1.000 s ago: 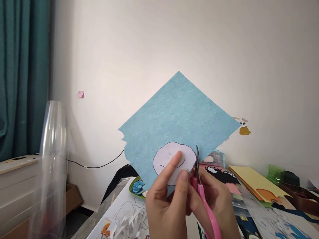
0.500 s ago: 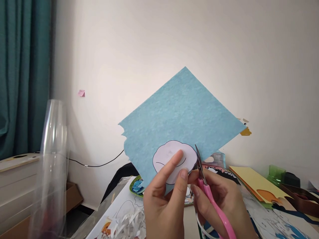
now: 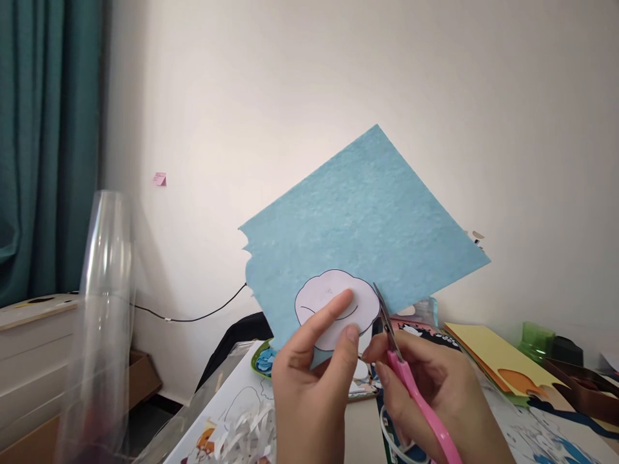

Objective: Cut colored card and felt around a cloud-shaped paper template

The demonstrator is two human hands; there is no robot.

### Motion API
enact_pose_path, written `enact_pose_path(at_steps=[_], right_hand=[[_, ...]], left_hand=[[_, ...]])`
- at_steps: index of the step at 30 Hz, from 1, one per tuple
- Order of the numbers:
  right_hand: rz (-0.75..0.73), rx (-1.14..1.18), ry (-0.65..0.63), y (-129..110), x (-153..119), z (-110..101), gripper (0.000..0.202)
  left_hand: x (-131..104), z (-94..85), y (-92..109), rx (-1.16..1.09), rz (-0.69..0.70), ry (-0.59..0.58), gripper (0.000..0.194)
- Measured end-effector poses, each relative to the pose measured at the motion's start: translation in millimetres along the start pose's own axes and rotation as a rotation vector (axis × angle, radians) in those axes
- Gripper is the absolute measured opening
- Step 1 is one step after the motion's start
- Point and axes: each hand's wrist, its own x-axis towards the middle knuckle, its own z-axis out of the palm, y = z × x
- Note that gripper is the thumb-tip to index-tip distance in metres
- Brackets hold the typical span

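My left hand [image 3: 314, 380] pinches a white cloud-shaped paper cutout [image 3: 319, 293] against a large sheet of light blue paper [image 3: 367, 212]. Its thumb and index finger lie on the cutout, which bears a black outline and a curved line. The sheet's left edge is scalloped where pieces are gone. My right hand [image 3: 430, 380] grips pink-handled scissors [image 3: 411, 383]. Their narrow metal blades point upward and lie at the cutout's right side, against the blue sheet. Part of the sheet's lower edge is hidden behind my left hand.
Shredded white paper [image 3: 249, 435] lies at the lower left, near a green dish [image 3: 264, 361] of blue pieces. Yellow card [image 3: 488, 354] and a brown tray [image 3: 580, 383] are at right. A clear plastic roll [image 3: 104, 322] stands at left.
The blue sheet has turned a little clockwise, its top corner shifting right. My left hand has moved slightly left, and the scissors remain at the cutout's right edge.
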Motion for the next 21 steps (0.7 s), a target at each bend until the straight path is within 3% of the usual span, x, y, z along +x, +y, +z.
enact_pose_path(at_steps=[2, 5, 9, 14, 21], right_hand=[[-0.064, -0.053, 0.016, 3.9, -0.3, 7.3, 0.007], [-0.122, -0.119, 0.139, 8.0, -1.0, 23.0, 0.008], [-0.188, -0.170, 0.223, 10.3, -1.3, 35.3, 0.010], [-0.306, -0.196, 0.248, 13.0, -0.7, 37.0, 0.003], [-0.116, 0.086, 0.204, 14.5, -1.6, 43.0, 0.010]], left_hand=[[5.6, 1.1, 0.3, 0.019, 0.000, 0.045, 0.026], [13.3, 3.0, 0.6, -0.024, -0.061, 0.084, 0.030], [16.4, 2.8, -1.1, -0.198, -0.211, -0.051, 0.042], [15.1, 1.6, -3.4, -0.269, -0.220, -0.112, 0.038], [18.3, 2.6, -5.0, -0.188, -0.154, -0.089, 0.028]])
